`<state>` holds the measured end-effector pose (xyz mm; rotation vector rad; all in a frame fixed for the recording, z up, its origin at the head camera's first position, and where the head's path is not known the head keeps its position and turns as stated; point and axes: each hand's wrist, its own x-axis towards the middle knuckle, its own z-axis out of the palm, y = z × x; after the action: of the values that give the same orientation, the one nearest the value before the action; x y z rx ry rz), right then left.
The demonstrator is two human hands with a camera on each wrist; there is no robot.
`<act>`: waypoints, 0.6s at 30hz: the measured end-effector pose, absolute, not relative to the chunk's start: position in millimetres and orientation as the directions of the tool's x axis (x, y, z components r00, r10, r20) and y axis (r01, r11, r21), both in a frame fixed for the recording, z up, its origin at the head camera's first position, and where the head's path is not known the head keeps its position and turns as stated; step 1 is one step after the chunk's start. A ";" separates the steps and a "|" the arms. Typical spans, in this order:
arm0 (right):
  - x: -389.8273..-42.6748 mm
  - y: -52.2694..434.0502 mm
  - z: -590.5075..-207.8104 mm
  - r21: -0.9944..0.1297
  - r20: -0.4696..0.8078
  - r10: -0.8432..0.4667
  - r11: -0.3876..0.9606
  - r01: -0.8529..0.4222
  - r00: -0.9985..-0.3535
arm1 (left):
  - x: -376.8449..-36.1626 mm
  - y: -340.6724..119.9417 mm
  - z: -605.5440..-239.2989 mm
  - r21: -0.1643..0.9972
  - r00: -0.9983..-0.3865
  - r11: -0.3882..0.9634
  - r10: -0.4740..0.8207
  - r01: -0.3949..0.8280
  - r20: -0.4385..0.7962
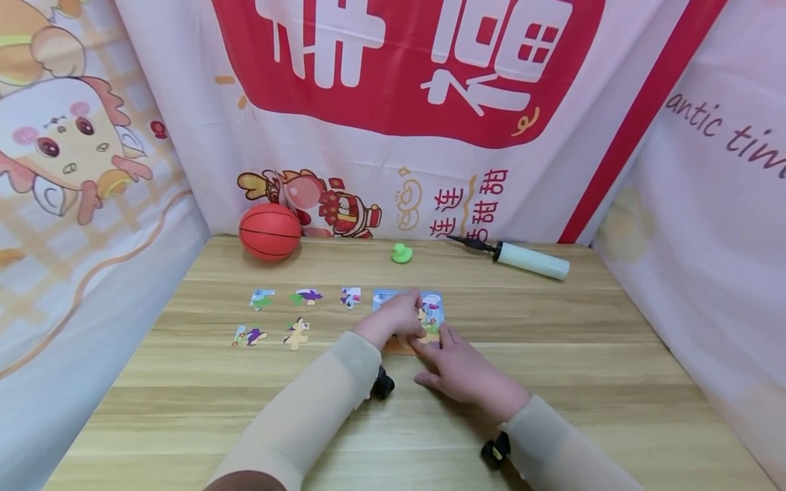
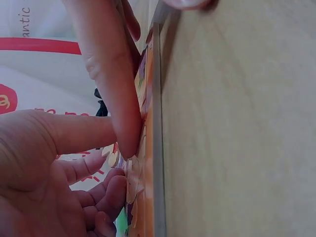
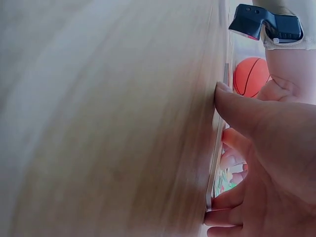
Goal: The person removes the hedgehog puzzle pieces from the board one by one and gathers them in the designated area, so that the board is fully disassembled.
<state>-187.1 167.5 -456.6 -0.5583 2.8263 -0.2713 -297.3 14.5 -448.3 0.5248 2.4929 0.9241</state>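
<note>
On the wood-grain table (image 1: 583, 354) walled by printed cloths (image 1: 393, 133), the puzzle board (image 1: 438, 303) lies beneath the left hand (image 1: 398, 317), its grip impossible to tell, while the widely spread right hand (image 1: 457, 368) touches the board.

The bench (image 1: 571, 354) has a pale yellow-brown wood-grain top. On it lies a flat rectangular blue-and-orange-edged puzzle board (image 1: 434, 315). Left of the board, five small multicoloured interlocking puzzle pieces (image 1: 297, 336) lie apart in two rows. Beyond it sits a small bright-green duck (image 1: 402, 254); far left beyond it, a black-lined orange-red ball (image 1: 270, 232); beyond and right, a pale cylindrical black-nozzled pump (image 1: 531, 260).
</note>
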 end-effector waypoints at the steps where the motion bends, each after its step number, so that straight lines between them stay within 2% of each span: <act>1: -187.3 167.4 -456.1 -0.223 -0.204 -0.398 0.909 -0.353 -0.894 | -298.9 14.6 -449.3 0.684 -0.839 0.702 0.481 0.197 -0.253; 9: -188.4 166.9 -457.4 -0.208 -0.204 -0.408 0.906 -0.367 -0.890 | -312.7 17.2 -460.1 0.735 -0.870 0.662 0.441 0.148 -0.222; 18: -190.0 167.8 -459.9 -0.203 -0.225 -0.394 0.913 -0.353 -0.891 | -314.0 17.4 -457.9 0.768 -0.874 0.631 0.430 0.112 -0.226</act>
<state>-190.0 167.8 -459.9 -0.5597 2.8135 -0.2285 -314.0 17.4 -457.9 0.4298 2.4653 1.1223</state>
